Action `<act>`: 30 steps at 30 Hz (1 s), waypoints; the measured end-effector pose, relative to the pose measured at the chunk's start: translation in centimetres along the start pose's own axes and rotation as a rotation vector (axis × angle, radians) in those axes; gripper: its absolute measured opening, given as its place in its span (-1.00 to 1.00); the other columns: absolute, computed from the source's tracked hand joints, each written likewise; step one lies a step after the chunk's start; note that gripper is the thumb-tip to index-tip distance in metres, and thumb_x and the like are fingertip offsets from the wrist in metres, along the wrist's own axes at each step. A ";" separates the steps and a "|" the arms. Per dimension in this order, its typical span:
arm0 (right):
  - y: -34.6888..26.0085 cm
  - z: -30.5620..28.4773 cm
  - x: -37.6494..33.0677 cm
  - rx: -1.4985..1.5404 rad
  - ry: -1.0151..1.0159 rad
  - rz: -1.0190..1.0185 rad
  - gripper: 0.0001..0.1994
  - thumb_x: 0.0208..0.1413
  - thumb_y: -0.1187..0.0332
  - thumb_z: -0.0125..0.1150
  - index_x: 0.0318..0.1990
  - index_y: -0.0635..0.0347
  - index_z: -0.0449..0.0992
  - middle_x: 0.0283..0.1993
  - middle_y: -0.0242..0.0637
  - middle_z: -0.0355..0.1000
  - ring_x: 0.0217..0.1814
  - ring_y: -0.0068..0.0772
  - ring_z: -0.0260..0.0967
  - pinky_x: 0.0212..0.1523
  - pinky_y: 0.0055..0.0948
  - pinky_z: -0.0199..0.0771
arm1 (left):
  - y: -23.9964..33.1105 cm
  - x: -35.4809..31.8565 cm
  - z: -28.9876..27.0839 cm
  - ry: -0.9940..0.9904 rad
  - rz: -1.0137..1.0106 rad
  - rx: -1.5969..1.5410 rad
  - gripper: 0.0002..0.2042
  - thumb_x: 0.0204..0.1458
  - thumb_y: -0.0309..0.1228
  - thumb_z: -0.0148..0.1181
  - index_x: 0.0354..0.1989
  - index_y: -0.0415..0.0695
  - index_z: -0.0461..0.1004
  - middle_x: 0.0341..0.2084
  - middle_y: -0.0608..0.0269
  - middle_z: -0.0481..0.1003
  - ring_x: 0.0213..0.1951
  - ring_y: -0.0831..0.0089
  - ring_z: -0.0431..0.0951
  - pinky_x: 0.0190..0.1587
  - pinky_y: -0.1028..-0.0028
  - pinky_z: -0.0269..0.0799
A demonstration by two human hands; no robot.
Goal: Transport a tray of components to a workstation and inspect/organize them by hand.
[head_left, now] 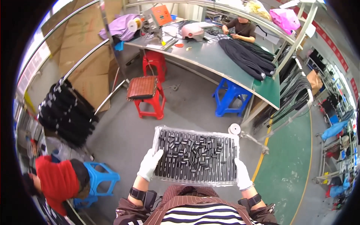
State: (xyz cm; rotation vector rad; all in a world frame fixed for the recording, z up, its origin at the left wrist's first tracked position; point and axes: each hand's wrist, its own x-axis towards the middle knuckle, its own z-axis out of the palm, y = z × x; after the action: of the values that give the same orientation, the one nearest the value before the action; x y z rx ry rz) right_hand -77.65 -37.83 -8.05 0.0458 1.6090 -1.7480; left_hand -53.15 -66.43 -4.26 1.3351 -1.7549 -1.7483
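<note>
In front of my body I carry a clear plastic tray level with both hands. Rows of small black parts fill it, with more lying loose in a heap over the middle; their exact kind is too small to tell. My left hand, in a white glove, grips the tray's left edge, thumb over the rim. On the opposite edge, my gloved right hand is closed round the side, its fingers partly hidden beneath.
A red stool with a woven seat stands ahead, near a green-topped workbench. A blue stool sits under the bench. One person works behind it; another in red sits lower left. Black cables lie on the bench.
</note>
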 end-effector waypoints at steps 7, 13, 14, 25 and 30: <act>-8.8 1.3 16.8 0.162 0.091 -0.060 -0.78 0.16 0.22 0.11 -0.25 0.20 0.48 -0.34 -0.48 0.42 -0.31 -0.66 0.30 -0.23 -0.57 0.34 | 8.7 21.0 7.4 -0.184 0.219 0.066 -0.55 0.08 -0.14 0.12 -0.04 -0.29 0.37 -0.22 0.17 0.48 -0.16 0.46 0.43 -0.05 0.45 0.30; -18.6 4.5 30.9 0.160 0.017 -0.187 -0.74 0.19 0.33 0.04 -0.06 0.28 0.46 -0.14 -0.43 0.45 -0.14 -0.60 0.36 -0.05 -0.58 0.37 | 15.7 36.0 12.8 -0.157 0.223 0.075 -0.56 0.07 -0.15 0.13 -0.04 -0.30 0.38 -0.24 0.16 0.50 -0.17 0.46 0.44 -0.05 0.45 0.31; -20.4 5.1 32.8 0.156 0.024 -0.185 -0.74 0.19 0.33 0.04 -0.06 0.28 0.46 -0.14 -0.43 0.45 -0.14 -0.60 0.36 -0.05 -0.58 0.37 | 18.2 37.7 13.5 -0.140 0.225 0.103 -0.56 0.07 -0.15 0.13 -0.05 -0.30 0.39 -0.25 0.16 0.50 -0.17 0.46 0.44 -0.05 0.45 0.31; -30.6 13.0 62.4 -0.018 0.074 -0.145 -0.64 0.12 0.13 0.16 -0.21 0.33 0.44 -0.32 -0.40 0.41 -0.33 -0.63 0.31 -0.26 -0.59 0.35 | 27.4 68.0 17.3 -0.098 0.243 0.133 -0.56 0.07 -0.17 0.13 -0.05 -0.31 0.40 -0.25 0.15 0.52 -0.20 0.46 0.46 -0.07 0.46 0.33; -31.5 16.1 74.1 -0.023 0.100 -0.117 -0.64 0.16 0.17 0.10 -0.07 0.31 0.43 -0.17 -0.32 0.46 -0.25 -0.55 0.40 -0.16 -0.51 0.43 | 31.4 82.0 19.3 -0.146 0.232 0.261 -0.52 0.05 -0.08 0.11 -0.05 -0.29 0.41 -0.25 0.09 0.52 -0.19 0.38 0.48 -0.07 0.44 0.34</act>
State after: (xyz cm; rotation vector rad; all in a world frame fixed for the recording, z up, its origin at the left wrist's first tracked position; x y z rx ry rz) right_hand -140.64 -90.09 -14.68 0.0293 1.7344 -1.8411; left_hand -121.60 -124.44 -10.18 1.0646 -2.1834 -1.5658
